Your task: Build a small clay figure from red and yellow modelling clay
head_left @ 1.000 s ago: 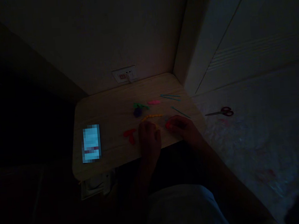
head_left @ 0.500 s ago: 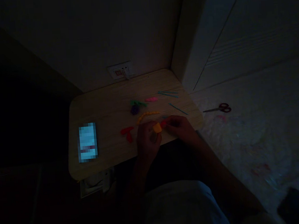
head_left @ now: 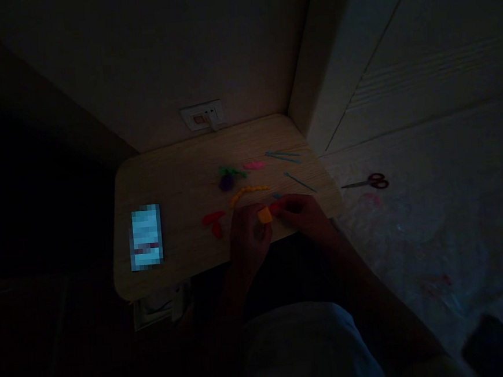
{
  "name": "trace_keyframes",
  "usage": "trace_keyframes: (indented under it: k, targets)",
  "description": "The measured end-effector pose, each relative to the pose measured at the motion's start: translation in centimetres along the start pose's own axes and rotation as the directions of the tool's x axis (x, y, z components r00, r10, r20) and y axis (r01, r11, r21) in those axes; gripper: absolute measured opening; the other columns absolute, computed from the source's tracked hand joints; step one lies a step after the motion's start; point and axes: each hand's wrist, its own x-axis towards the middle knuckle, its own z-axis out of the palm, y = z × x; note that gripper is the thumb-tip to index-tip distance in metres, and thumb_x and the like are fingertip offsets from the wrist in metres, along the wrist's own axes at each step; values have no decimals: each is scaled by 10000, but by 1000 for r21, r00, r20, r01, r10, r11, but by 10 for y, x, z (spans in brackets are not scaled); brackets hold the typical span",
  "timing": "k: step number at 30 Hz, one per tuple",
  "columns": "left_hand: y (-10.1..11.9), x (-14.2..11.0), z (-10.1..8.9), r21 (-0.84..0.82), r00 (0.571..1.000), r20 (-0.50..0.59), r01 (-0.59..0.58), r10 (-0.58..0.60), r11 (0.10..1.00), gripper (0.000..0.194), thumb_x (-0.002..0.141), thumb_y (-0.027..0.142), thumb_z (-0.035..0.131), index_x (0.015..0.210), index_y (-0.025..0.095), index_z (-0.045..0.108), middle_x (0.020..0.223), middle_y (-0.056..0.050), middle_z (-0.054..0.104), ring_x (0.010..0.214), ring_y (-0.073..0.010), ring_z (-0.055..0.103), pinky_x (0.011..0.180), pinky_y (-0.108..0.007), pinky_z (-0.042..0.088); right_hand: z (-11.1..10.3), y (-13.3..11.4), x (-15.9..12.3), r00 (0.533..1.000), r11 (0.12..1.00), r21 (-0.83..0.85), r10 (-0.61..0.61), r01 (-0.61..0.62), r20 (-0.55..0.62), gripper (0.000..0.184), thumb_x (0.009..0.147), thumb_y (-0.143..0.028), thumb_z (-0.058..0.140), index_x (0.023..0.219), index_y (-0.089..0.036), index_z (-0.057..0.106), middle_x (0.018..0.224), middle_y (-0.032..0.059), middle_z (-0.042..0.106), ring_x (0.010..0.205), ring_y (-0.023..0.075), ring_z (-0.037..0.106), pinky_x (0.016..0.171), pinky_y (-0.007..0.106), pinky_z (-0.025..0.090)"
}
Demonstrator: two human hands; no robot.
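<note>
In the dim head view, my left hand (head_left: 250,232) is closed on a small orange block (head_left: 264,215) over the table's front edge. My right hand (head_left: 302,214) pinches a small red piece (head_left: 274,207) that looks like modelling clay, close against the block's right side. Whether the two pieces touch, I cannot tell. Just beyond my hands lies a bumpy yellow-orange strip (head_left: 249,191). Left of my left hand are red pieces (head_left: 213,217). Behind the strip sit a dark purple lump (head_left: 226,183), green pieces (head_left: 233,171) and a pink roll (head_left: 254,165).
Thin blue sticks (head_left: 300,182) lie at the right of the wooden table (head_left: 173,183). A lit phone (head_left: 146,237) rests at its left. Scissors (head_left: 377,181) lie on the pale plastic-like sheet (head_left: 411,228) to the right. A wall socket (head_left: 203,117) with a plug is behind the table.
The view has shifted very slightly. Both hands stay nearly in place with the orange block and the red piece; the right fingers have moved a little on the red piece.
</note>
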Motion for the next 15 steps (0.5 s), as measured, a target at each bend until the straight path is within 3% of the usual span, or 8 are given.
trace_keyframes:
  k: [6, 11, 15]
  targets:
    - [0, 0, 0, 0, 999, -7, -37, 37, 999, 468, 804, 59, 700, 1215, 246, 579, 1101, -62, 714, 1004, -247, 680, 858, -398, 570, 2, 1, 1, 1000, 1000, -1, 24, -24, 12, 352, 676, -522, 896, 806, -209, 800, 812, 57, 797, 792, 237, 734, 749, 362, 583]
    - [0, -1, 2, 6, 999, -32, 2, -1, 1000, 410, 821, 107, 727, 1181, 234, 576, 1096, -71, 686, 995, -243, 666, 842, -388, 561, 0, 1, 0, 999, 997, 75, 39, -37, -23, 391, 739, -518, 860, 990, -225, 796, 912, 48, 810, 819, 216, 739, 773, 348, 581]
    - [-1, 0, 6, -5, 994, -91, 57, -57, 998, 391, 826, 189, 785, 1142, 222, 559, 1013, -43, 638, 898, -206, 638, 788, -347, 548, 3, 4, 0, 1000, 996, 92, 7, -9, 17, 375, 726, -511, 875, 951, -226, 779, 924, 49, 807, 854, 219, 743, 808, 353, 587]
